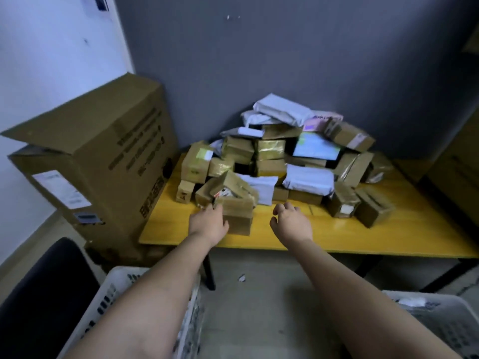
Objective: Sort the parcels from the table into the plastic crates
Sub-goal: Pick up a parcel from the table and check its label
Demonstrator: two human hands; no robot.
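White slotted plastic crates [124,288] flank near floor; small brown taped cardboard box [237,216] is gripped by left hand [208,224] at table's near edge for lifting; right hand [290,222] is held loosely spread, empty, likely to assist.

Both bare arms reach forward; left hand [209,222] gripping, right hand [290,221] hovering with fingers loosely curled.

Bare bench [324,229] lies open along the front edge; the parcel heap [282,161] blocks behind, a large carton [103,156] left.

Brown and white parcels [285,161] heaped on yellow table [337,234]
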